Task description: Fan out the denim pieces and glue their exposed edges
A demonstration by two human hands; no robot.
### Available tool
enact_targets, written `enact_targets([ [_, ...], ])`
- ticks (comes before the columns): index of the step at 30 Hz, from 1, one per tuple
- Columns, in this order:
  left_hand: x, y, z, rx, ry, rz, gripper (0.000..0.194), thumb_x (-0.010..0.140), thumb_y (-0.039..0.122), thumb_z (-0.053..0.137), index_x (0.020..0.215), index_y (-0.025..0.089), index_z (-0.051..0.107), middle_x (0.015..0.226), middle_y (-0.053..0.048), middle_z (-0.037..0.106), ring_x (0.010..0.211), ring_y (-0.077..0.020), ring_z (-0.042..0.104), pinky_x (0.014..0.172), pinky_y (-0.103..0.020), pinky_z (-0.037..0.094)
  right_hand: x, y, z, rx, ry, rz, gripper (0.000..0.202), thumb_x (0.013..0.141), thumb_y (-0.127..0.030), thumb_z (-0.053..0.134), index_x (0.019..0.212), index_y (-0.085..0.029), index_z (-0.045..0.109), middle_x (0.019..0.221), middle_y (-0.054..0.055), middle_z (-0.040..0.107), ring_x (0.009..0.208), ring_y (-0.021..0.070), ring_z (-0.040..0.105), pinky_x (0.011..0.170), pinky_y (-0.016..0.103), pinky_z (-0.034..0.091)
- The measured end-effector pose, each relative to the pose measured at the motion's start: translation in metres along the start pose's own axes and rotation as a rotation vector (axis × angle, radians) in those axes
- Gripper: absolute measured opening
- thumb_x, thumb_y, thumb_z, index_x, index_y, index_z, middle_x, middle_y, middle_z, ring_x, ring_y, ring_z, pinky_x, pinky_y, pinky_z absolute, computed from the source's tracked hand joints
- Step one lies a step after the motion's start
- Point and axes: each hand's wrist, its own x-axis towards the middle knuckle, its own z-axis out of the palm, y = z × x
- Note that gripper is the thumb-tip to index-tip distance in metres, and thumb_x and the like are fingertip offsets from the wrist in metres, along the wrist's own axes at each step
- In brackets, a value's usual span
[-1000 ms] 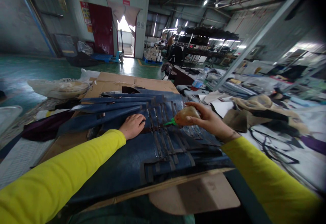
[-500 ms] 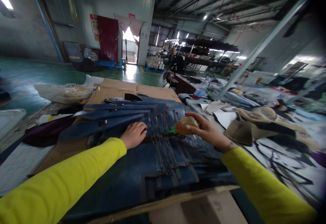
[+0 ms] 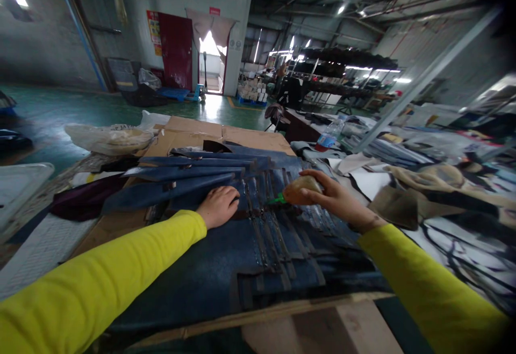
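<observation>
My right hand [image 3: 334, 198] is wrapped round a tan glue bottle [image 3: 300, 189], held tilted with its green nozzle [image 3: 276, 200] pointing left and down. The nozzle is close above dark blue leather-like pieces [image 3: 201, 257]; whether it touches them I cannot tell. Shiny wet-looking lines [image 3: 258, 230] run along the grey edge strips of these overlapping pieces. Just left of the strips, my left hand [image 3: 220, 207] lies palm down on the blue material, its fingers slightly bent and holding nothing visible.
Cardboard [image 3: 253, 140] lies under the blue pieces. Purple fabric [image 3: 86, 195] and a plastic bag [image 3: 108, 138] are on the left. At the right are a clear bottle with reddish liquid [image 3: 328, 135], scraps of tan material [image 3: 427, 177] and a slanting metal post [image 3: 423, 82].
The view has shifted a little, so the scene sits further right. Both hands keep nearly the same places over the blue pieces, the right still holding the glue bottle.
</observation>
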Motion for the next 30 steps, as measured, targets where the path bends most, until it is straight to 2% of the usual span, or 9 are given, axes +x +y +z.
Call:
enact_targets([
  [6,0.000,0.000,0.001,-0.004,-0.001,-0.007,0.023,0.090,0.029,0.036,0.104,0.022,0.053,0.117,-0.004,0.056,0.112,-0.0192,0.048,0.099,-0.037,0.036,0.008,0.014,0.001,-0.048,-0.012,-0.036,0.049,0.078,-0.052,0.060,0.118,-0.028,0.047,0.114,0.005,0.054,0.100,0.0261,0.057,0.081,0.038,0.053],
  [13,0.002,-0.002,0.001,-0.002,-0.007,-0.002,0.024,0.090,0.030,0.036,0.104,0.022,0.053,0.117,-0.003,0.056,0.111,-0.0192,0.049,0.100,-0.037,0.035,0.026,0.029,0.007,-0.076,0.011,-0.085,0.048,0.078,-0.054,0.060,0.114,-0.027,0.047,0.108,0.005,0.053,0.098,0.0272,0.055,0.087,0.045,0.049],
  [23,0.002,-0.001,0.002,-0.013,-0.008,-0.012,0.025,0.090,0.030,0.035,0.106,0.021,0.052,0.120,-0.005,0.055,0.113,-0.0198,0.048,0.100,-0.039,0.034,0.042,0.024,0.007,-0.106,0.126,-0.185,0.044,0.079,-0.048,0.062,0.111,-0.023,0.047,0.109,0.008,0.049,0.103,0.0271,0.051,0.088,0.043,0.047],
  [30,0.003,-0.002,0.002,-0.012,-0.012,-0.005,0.024,0.090,0.030,0.035,0.106,0.021,0.052,0.120,-0.004,0.055,0.113,-0.0194,0.048,0.101,-0.038,0.034,0.048,0.021,0.007,-0.065,0.195,-0.152,0.046,0.078,-0.045,0.063,0.113,-0.022,0.047,0.111,0.009,0.047,0.095,0.0254,0.053,0.076,0.039,0.052],
])
